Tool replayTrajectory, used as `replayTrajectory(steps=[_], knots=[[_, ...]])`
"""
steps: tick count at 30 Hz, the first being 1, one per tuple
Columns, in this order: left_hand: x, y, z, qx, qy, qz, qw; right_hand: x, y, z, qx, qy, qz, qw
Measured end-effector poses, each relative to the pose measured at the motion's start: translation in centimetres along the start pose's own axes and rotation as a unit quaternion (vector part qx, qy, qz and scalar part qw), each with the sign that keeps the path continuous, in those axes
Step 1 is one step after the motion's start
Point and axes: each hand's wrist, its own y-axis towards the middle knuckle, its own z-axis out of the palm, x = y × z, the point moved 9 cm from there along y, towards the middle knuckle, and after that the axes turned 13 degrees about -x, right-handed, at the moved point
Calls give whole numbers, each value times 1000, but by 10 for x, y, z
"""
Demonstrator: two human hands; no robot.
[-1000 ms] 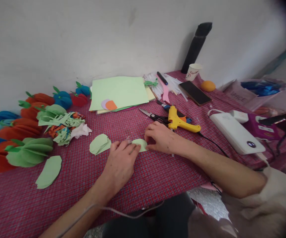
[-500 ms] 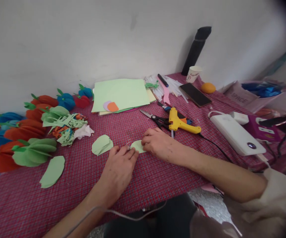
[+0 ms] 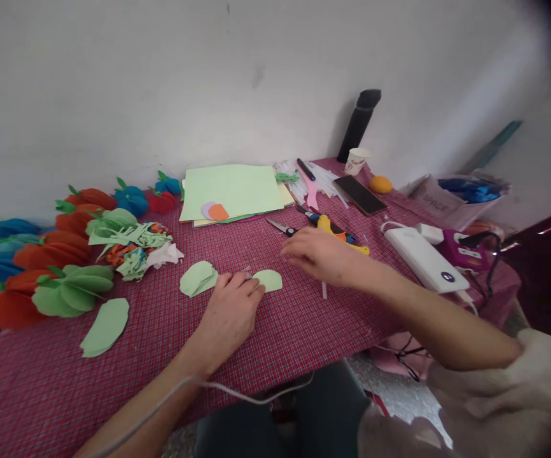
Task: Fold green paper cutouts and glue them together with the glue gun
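Observation:
My left hand point(image 3: 236, 304) has its bent fingers on the left end of a light green paper piece point(image 3: 270, 280), holding it against the tablecloth. My right hand point(image 3: 320, 254) is off the paper, with its loosely bent fingers in front of a yellow glue gun point(image 3: 324, 223); no grip on the gun shows. It partly hides the gun and the dark-handled scissors point(image 3: 281, 227). Below the right wrist a pale glue stick point(image 3: 324, 291) shows. Just left of my left hand lies a small stack of green paper cutouts point(image 3: 198, 278); another green cutout stack point(image 3: 105, 327) lies farther left.
Colourful paper pumpkins point(image 3: 72, 289) and paper scraps point(image 3: 135, 251) crowd the left side. Green paper sheets point(image 3: 232, 187) lie at the back. A phone point(image 3: 360, 194), paper cup point(image 3: 356, 161), orange fruit point(image 3: 380, 184), black bottle point(image 3: 357, 127) and white power bank point(image 3: 418, 256) stand or lie right.
My right hand has left the green paper piece and moved right, to in front of the glue gun. My left hand stays on the paper. The whole view has shifted slightly.

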Motion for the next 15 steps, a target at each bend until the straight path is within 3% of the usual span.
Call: replayTrajectory(steps=[3, 6, 10, 15], knots=[[10, 1, -15, -66, -2, -25, 998, -66, -12, -46, -84, -76, 161, 980], [14, 2, -21, -86, -9, -33, 996, -136, -34, -64, -86, -132, 304, 940], [9, 2, -17, -73, -28, -16, 997, -196, -48, -33, 55, -135, 378, 914], [15, 2, -21, -90, -18, -36, 995, -217, -45, -2, 126, -123, 397, 901]])
